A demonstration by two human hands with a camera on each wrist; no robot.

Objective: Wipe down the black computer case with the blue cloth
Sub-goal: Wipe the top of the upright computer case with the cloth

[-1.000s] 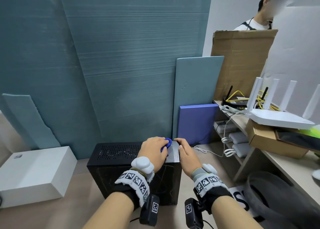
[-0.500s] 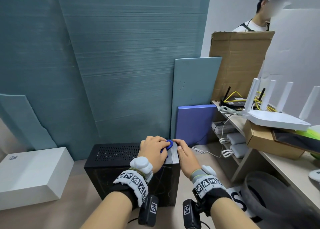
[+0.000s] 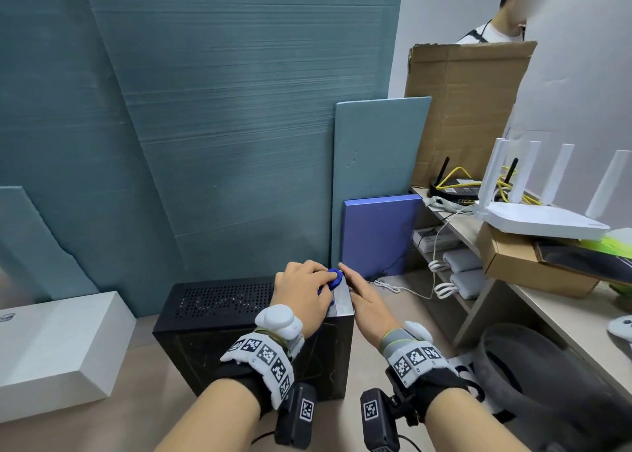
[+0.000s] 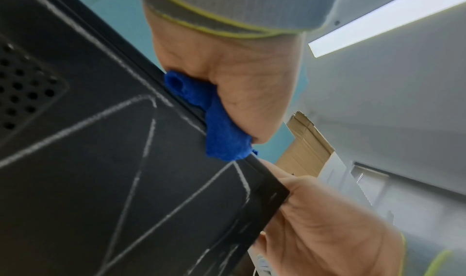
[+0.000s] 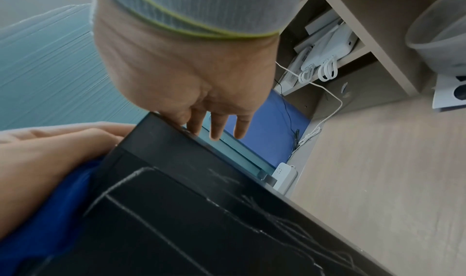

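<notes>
Black computer case [image 3: 219, 318] on floor, long axis left-right, left hand [image 3: 304, 292] clutching blue cloth [image 3: 333, 278] on top right end, right hand [image 3: 367, 303] flat, fingers straight on right edge.

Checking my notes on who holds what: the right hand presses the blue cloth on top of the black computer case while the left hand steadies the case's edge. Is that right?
The hands are swapped. In the head view the left hand grips the blue cloth on the black computer case; the right hand steadies its right edge.
</notes>
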